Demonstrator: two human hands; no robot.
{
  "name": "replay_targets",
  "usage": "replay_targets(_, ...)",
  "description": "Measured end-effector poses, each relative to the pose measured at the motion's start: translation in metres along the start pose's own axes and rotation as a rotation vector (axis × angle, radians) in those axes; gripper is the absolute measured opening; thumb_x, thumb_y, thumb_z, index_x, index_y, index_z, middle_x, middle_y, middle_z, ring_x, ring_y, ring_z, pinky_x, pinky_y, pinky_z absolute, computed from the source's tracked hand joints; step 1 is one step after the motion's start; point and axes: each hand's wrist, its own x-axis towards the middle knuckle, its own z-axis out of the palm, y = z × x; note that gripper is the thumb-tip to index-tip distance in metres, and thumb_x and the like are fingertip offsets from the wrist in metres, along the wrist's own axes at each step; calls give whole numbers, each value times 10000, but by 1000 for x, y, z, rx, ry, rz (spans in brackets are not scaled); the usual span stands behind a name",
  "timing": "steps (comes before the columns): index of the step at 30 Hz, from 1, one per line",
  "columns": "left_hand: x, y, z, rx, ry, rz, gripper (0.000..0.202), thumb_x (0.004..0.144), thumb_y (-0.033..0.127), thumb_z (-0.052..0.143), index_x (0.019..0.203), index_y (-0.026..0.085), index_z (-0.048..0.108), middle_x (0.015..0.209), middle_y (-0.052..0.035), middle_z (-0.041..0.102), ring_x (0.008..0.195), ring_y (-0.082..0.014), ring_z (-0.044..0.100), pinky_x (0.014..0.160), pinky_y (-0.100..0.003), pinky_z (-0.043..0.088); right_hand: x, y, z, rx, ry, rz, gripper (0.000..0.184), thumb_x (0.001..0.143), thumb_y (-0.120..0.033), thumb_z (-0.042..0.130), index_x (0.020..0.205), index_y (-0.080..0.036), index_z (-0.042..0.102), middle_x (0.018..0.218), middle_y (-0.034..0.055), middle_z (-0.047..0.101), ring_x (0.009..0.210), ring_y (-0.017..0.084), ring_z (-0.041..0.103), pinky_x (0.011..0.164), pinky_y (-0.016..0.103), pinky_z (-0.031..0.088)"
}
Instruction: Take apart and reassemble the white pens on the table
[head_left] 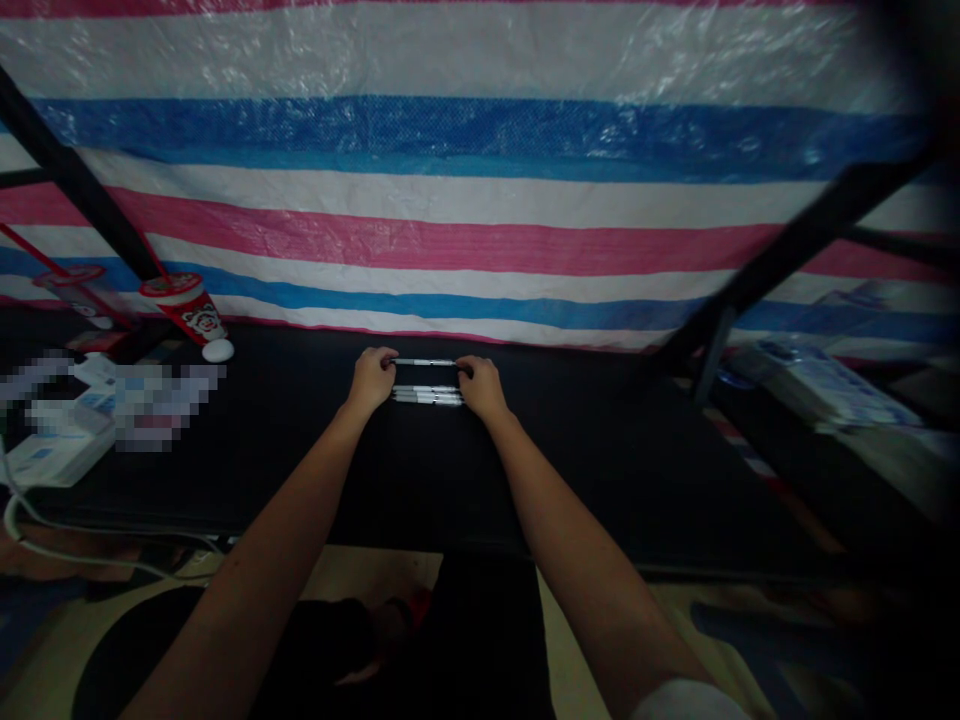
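Note:
Both my arms reach forward over a black table point(585, 450). My left hand point(372, 378) and my right hand point(481, 386) each pinch one end of a thin white pen point(424, 362) held level between them, just above the tabletop. Two or three more white pens point(427, 396) lie side by side on the table directly below and nearer to me, between my two hands. Both hands are closed with fingers curled round the pen ends.
A red paper cup point(187, 305) and a small white oval object point(217, 350) stand at the back left. White boxes and papers point(56, 440) lie at the left edge with a cable. Striped tarpaulin point(480, 200) hangs behind. Black frame bars point(787, 250) slant at right.

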Motion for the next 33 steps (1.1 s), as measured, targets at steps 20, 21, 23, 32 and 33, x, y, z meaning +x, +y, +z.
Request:
replay_targets(20, -3, 5, 6, 173, -217, 103, 199, 848, 150, 569, 919, 172, 753, 898, -79, 690, 821, -200, 625, 795, -333, 490, -1, -2, 0, 7, 17, 41, 226, 778, -103, 508, 848, -190, 705, 830, 39, 679, 773, 190, 617, 789, 329, 498)
replay_targets(21, -2, 4, 6, 167, -189, 79, 196, 874, 179, 565, 938, 172, 749, 905, -81, 697, 824, -200, 629, 791, -331, 490, -1, -2, 0, 3, 8, 41, 226, 780, -104, 513, 856, -190, 708, 835, 40, 678, 771, 188, 616, 787, 327, 497)
replay_targets(23, -2, 4, 6, 156, -181, 56, 184, 891, 211, 575, 940, 175, 748, 904, -80, 709, 829, -204, 635, 791, -329, 491, -1, -1, 0, -22, -18, 24, 217, 786, -112, 531, 869, -189, 716, 845, 44, 673, 777, 188, 614, 787, 326, 494)
replay_targets(32, -3, 5, 5, 177, -278, 118, 105, 805, 160, 685, 860, 189, 769, 865, -65, 691, 824, -212, 629, 812, -350, 494, -1, 1, 3, -160, -103, -64, 174, 813, -136, 633, 927, -207, 745, 924, 57, 667, 880, 200, 618, 870, 348, 486)
replay_targets(33, -3, 5, 6, 173, -279, 118, 103, 808, 155, 684, 860, 188, 766, 858, -63, 686, 819, -209, 627, 813, -350, 494, -1, 1, 2, -169, -108, -62, 175, 819, -141, 639, 939, -209, 747, 932, 58, 667, 890, 201, 620, 876, 350, 485)
